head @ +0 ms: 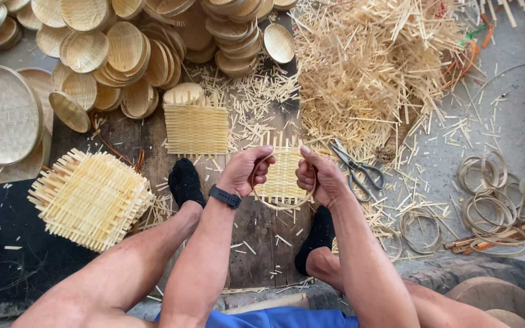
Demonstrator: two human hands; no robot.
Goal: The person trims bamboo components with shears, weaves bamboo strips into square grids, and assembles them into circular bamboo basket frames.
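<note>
The person's left hand (247, 172) and right hand (318, 176) each close around one side of a thin bamboo hoop (284, 205), pinching it against a small woven mat (282, 176) — probably so the ring seats around the weave. The mat is held near the scene's middle, above the dark plank (256, 225), its face toward the camera and its loose strip ends running near-to-far. Scissors (356, 167) lie just right.
</note>
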